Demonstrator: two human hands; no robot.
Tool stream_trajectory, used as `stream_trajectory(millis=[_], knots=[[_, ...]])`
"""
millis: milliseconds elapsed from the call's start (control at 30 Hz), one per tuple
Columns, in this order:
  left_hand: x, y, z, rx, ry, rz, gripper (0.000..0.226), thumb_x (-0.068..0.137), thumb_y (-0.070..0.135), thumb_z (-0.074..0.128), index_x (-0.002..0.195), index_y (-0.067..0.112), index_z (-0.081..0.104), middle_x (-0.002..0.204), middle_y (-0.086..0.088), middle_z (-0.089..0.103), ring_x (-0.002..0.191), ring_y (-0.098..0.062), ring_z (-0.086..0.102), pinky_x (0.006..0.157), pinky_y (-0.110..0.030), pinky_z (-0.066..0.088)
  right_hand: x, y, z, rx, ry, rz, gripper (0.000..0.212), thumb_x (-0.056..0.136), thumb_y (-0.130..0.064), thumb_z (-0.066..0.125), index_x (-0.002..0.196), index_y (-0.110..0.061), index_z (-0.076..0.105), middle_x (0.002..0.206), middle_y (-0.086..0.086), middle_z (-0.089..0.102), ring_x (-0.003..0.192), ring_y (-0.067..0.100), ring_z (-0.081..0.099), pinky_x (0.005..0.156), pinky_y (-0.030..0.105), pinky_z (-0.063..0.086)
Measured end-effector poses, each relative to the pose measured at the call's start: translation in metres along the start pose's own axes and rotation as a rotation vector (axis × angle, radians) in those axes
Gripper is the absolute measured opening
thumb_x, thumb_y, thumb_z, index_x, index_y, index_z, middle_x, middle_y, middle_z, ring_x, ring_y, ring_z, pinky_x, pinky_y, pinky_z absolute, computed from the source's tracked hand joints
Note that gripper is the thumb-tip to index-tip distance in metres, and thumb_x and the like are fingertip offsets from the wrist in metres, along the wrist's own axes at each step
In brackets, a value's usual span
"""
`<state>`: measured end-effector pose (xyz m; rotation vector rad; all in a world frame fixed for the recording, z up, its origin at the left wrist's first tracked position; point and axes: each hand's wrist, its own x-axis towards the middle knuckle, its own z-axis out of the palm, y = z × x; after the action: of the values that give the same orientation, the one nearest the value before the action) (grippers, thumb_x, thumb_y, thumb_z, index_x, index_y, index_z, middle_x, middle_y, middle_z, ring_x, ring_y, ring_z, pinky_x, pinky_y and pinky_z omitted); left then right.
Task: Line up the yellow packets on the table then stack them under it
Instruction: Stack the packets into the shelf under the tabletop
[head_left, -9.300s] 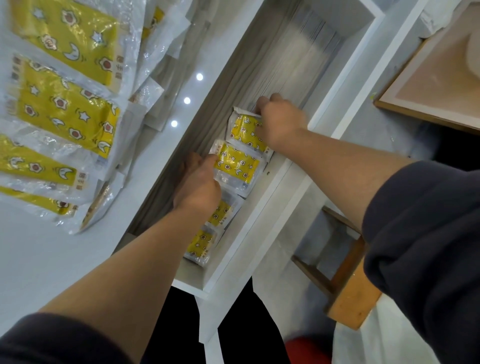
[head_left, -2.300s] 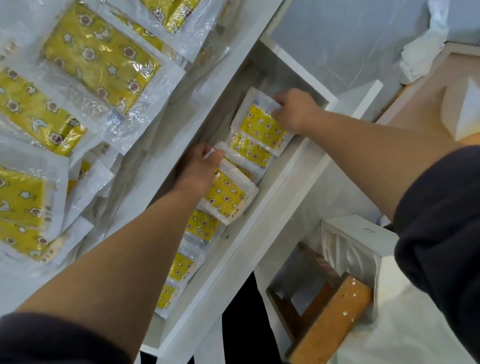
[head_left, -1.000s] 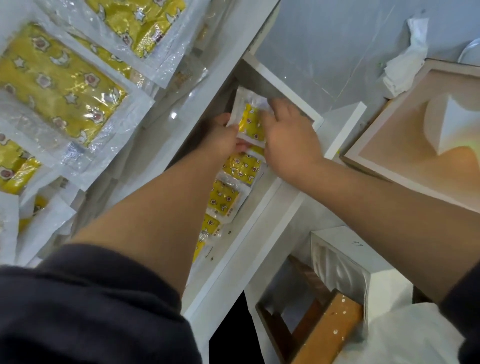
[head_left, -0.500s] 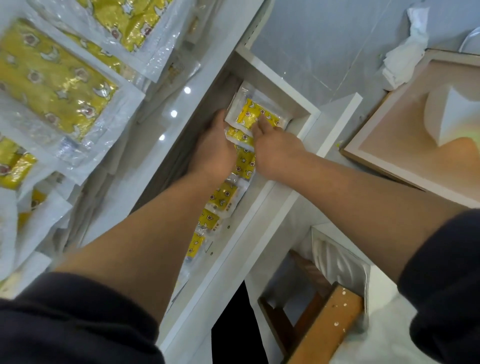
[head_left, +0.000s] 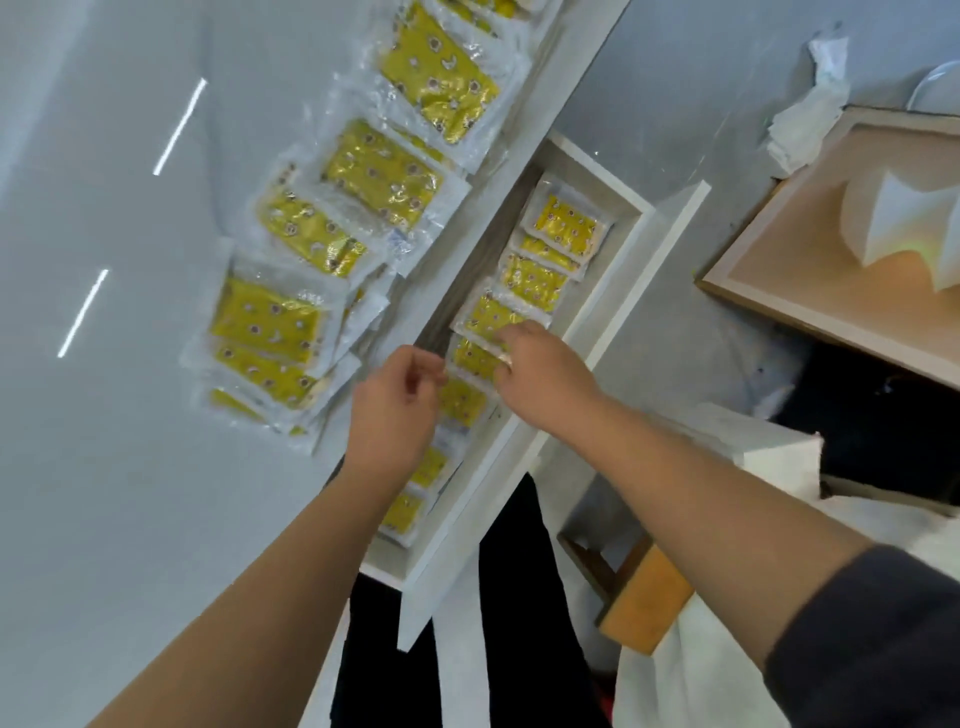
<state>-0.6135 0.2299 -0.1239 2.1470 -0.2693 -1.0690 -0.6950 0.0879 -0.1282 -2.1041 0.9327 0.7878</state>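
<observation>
White glossy bench carries yellow star-printed packets in clear plastic sleeves along its edge, beyond the left hand, which is loosely curled and empty. Below, a white shelf holds an overlapping packet row. The right hand touches one packet; whether it grips cannot be told. Hands apart; a bare shelf strip runs beside the right hand.

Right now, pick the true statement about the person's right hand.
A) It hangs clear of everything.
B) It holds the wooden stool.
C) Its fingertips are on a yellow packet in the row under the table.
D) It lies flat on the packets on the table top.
C: the right hand reaches into the shelf below the table top, fingertips on a yellow packet in the row there.
</observation>
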Motion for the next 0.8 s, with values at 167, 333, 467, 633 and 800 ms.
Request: stream_trajectory(millis=[167,333,467,633,800], knots=[[-0.031,-0.019,-0.063,0.080,0.181,-0.006,0.014,0.088,0.008,0.055,0.090,0.021,0.060,0.085,0.003,0.066,0.077,-0.010,0.060,0.070,-0.015,0.044,-0.036,-0.065,0.035,0.216,0.022,-0.016,0.035,0.096,-0.017,0.048,0.131,-0.014,0.054,0.132,0.005,0.054,0.115,0.022,0.055,0.095,0.036,0.047],[-0.008,-0.035,-0.111,0.311,0.397,-0.022,0.047,0.079,0.024,0.070,0.121,0.014,0.052,0.125,-0.008,0.048,0.117,-0.027,0.048,0.094,-0.040,0.040,-0.036,-0.113,0.068,0.648,0.080,0.159,0.030,0.094,-0.019,0.056,0.124,-0.015,0.057,0.115,0.000,0.061,0.092,0.010,0.055,0.066,0.014,0.042],[0.025,-0.030,-0.127,0.338,0.321,-0.084,0.089,0.074,0.054,0.074,0.144,0.022,0.030,0.143,-0.008,0.036,0.133,-0.029,0.035,0.099,-0.056,0.037,-0.017,-0.137,0.082,0.940,0.082,0.312,0.024,0.088,-0.025,0.065,0.108,-0.022,0.053,0.101,-0.006,0.061,0.095,0.016,0.062,0.079,0.032,0.055],[0.048,-0.030,-0.129,0.355,0.209,-0.110,0.080,0.072,0.056,0.074,0.129,0.011,0.042,0.129,-0.013,0.044,0.125,-0.033,0.040,0.096,-0.046,0.038,0.001,-0.146,0.092,1.096,0.121,0.442,0.016,0.085,-0.030,0.068,0.086,-0.020,0.056,0.091,0.003,0.067,0.090,0.026,0.069,0.085,0.047,0.057],[0.048,-0.049,-0.146,0.349,0.096,-0.077,0.079,0.063,0.042,0.086,0.122,0.009,0.045,0.120,-0.012,0.048,0.114,-0.032,0.048,0.094,-0.045,0.044,0.004,-0.152,0.106,1.053,0.120,0.500,0.038,0.079,-0.040,0.072,0.099,-0.011,0.057,0.103,0.009,0.066,0.093,0.027,0.067,0.084,0.043,0.056]])
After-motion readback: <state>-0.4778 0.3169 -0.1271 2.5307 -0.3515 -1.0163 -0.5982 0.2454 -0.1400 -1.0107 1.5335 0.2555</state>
